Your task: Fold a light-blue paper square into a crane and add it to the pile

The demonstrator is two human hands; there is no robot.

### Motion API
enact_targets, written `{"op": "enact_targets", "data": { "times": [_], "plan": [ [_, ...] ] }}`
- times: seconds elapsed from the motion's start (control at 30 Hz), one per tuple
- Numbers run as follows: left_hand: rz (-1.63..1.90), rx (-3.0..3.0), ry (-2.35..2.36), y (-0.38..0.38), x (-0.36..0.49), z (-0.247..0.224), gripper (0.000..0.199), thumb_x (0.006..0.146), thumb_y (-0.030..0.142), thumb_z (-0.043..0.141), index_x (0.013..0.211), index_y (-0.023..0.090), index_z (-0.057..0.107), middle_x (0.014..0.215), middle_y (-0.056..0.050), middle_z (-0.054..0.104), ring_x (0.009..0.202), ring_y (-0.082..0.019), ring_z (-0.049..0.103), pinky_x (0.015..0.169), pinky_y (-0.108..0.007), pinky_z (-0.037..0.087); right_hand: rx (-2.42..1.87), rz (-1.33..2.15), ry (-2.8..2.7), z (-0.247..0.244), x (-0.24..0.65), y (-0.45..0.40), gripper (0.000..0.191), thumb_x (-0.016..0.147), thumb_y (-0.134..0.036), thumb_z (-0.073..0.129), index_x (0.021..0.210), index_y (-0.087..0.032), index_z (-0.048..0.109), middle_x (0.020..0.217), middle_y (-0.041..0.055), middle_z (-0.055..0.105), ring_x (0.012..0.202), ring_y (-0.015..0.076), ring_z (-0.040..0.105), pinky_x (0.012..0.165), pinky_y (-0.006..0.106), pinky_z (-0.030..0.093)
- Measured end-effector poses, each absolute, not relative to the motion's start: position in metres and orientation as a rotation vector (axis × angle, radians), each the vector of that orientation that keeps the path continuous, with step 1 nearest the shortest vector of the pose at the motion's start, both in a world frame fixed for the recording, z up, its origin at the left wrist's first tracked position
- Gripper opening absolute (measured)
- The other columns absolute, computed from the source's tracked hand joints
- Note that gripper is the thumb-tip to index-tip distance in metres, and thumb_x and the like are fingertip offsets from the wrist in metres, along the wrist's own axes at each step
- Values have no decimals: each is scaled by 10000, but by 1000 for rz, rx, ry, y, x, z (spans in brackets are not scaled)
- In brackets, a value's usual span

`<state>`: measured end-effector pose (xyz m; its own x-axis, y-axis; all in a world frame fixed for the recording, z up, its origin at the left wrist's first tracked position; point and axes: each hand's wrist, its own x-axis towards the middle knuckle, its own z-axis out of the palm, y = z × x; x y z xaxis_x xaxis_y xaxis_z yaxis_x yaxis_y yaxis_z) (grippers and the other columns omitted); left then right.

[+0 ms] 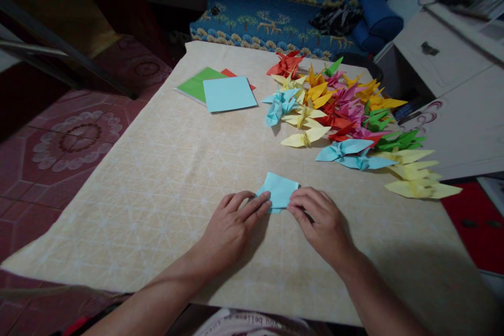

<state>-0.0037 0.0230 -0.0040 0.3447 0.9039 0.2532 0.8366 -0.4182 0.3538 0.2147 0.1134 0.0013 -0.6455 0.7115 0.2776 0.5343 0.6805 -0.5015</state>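
A light blue sheet of origami paper point(280, 189), folded into a small layered square, lies on the cloth-covered table in front of me. My left hand point(238, 220) rests on its left side, fingers stretched out and pressing it flat. On the right, my right hand point(318, 218) pinches the lower right edge of the paper between thumb and fingers. Beyond my hands, to the right, several folded paper cranes point(342, 105) in red, yellow, orange, pink, green and blue lie close together. Nearest the paper is a pale yellow crane point(305, 137).
Flat square sheets lie at the far left of the table point(157, 178): a light blue one point(230, 94) over a green one point(197, 84) and a red one. Behind the table is a blue patterned seat point(268, 16). A white cabinet point(460, 100) stands to the right.
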Motion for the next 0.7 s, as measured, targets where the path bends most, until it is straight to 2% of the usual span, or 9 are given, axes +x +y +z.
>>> {"op": "enact_targets", "data": {
  "times": [0.2,0.33,0.57,0.7],
  "plan": [
    [669,2416,1603,21,-3,-8,444,892,90,531,1331,146,554,1405,-98,564,1150,-298,549,919,-488,486,-957,642,-2425,1,210,120,40,915,-217,588,882,-228,606,960,40,654,927,203,612,842,354,463],
    [785,2389,1582,21,-5,-10,388,913,83,504,1290,125,585,1351,-112,609,1148,-288,576,912,-491,529,-1010,722,-2328,-4,210,121,79,920,-223,587,846,-240,610,948,36,659,929,203,618,837,340,468],
    [946,2317,1583,20,-6,-13,337,925,65,491,1231,101,626,1269,-142,659,1142,-258,604,924,-453,569,-1184,698,-2224,-3,195,125,136,902,-244,623,779,-225,568,797,24,635,737,174,589,702,298,458],
    [958,2301,1597,19,-5,-12,324,917,63,502,1205,105,646,1243,-136,675,1117,-260,619,896,-445,587,-1229,623,-2241,-4,192,124,136,897,-244,632,775,-224,575,800,14,642,719,162,578,670,280,450]
  ]
}}
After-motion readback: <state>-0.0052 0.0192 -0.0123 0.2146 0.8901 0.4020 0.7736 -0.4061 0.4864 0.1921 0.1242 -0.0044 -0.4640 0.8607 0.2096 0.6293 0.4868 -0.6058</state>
